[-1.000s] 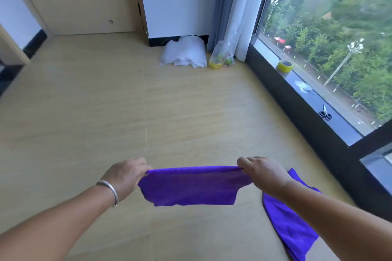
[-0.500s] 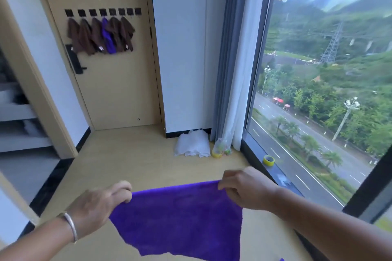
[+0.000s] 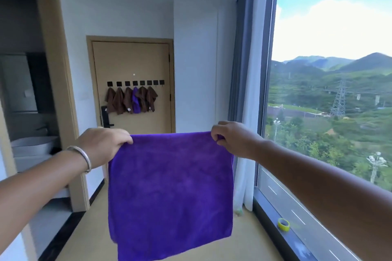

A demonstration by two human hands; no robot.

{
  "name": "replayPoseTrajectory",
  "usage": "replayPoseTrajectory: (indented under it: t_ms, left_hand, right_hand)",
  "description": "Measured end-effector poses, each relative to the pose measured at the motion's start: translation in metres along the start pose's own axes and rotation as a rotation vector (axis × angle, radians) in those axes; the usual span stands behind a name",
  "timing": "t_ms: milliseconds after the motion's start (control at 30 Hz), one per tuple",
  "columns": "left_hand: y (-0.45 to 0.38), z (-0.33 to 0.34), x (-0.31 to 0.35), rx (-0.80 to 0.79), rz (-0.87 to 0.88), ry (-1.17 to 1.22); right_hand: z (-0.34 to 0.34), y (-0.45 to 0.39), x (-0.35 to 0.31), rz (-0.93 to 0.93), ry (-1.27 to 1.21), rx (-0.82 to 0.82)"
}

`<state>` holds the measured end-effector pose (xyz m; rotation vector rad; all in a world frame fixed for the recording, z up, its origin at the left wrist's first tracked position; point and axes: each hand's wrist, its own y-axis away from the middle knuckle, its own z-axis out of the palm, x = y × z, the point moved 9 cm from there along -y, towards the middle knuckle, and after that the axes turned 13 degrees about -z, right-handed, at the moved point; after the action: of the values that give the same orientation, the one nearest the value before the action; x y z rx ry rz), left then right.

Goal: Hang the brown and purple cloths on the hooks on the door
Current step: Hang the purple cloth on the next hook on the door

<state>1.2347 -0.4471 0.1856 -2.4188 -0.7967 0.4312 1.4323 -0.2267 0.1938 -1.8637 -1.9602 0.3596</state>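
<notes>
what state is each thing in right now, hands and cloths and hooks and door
left hand: fingers pinch one top corner of the purple cloth
right hand: fingers pinch the other top corner
purple cloth: held up, spread flat, hanging free
door: closed
hooks: six hold cloths, the two rightmost bare
hung cloths: five brown, one purple, draped from the hooks

A square purple cloth point(image 3: 169, 193) hangs flat and spread out, held up by its two top corners. On the tan door point(image 3: 131, 59), a row of black hooks point(image 3: 135, 83) carries five brown cloths point(image 3: 118, 101) and one small purple cloth point(image 3: 135, 101); the two rightmost hooks are bare.
</notes>
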Motion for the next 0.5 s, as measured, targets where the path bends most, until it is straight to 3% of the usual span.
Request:
replayPoseTrajectory:
  t_ms: [200, 500]
  left_hand:
    - [-0.03, -0.075, -0.029, 0.153, -0.055, -0.083]
    - [-0.054, -0.084, -0.074, 0.162, -0.13, -0.176]
  right_hand:
    - [-0.059, -0.047, -0.022, -0.002, 0.2, 0.112]
    - [-0.074, -0.093, -0.038, 0.03, 0.288, 0.221]
